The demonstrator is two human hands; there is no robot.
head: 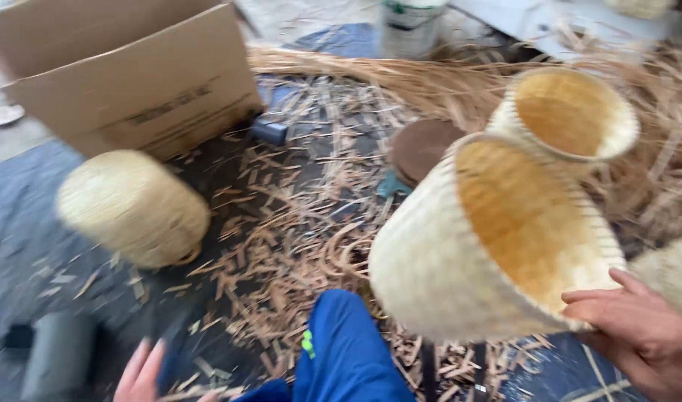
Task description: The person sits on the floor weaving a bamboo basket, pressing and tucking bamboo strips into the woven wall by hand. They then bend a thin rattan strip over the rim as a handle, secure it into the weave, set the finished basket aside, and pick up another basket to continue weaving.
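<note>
The right hand point(642, 339) has its grip closed on the lower rim of a large pale woven bamboo basket point(460, 260), fingers laid over the edge and the open mouth tilted up toward the camera, showing a yellower inside. Just beyond that grip, higher and touching the held basket's far side, a second, smaller woven bamboo basket point(571, 112) also shows its open mouth. Close to the right of the grip, part of another pale woven piece point(672, 272) enters from the edge.

The left hand point(141, 372) is low in the picture, blurred, with fingers spread and nothing in them; its grip is open. Up and away from it, well apart, a rounded pale woven basket point(132, 208) lies on its side on the dark floor point(28, 223), blurred. Behind that stands a brown cardboard box point(132, 74). Between the two hands a blue-trousered knee point(341, 350) juts up, and thin bamboo strips and shavings point(296, 223) litter the floor past it.
</note>
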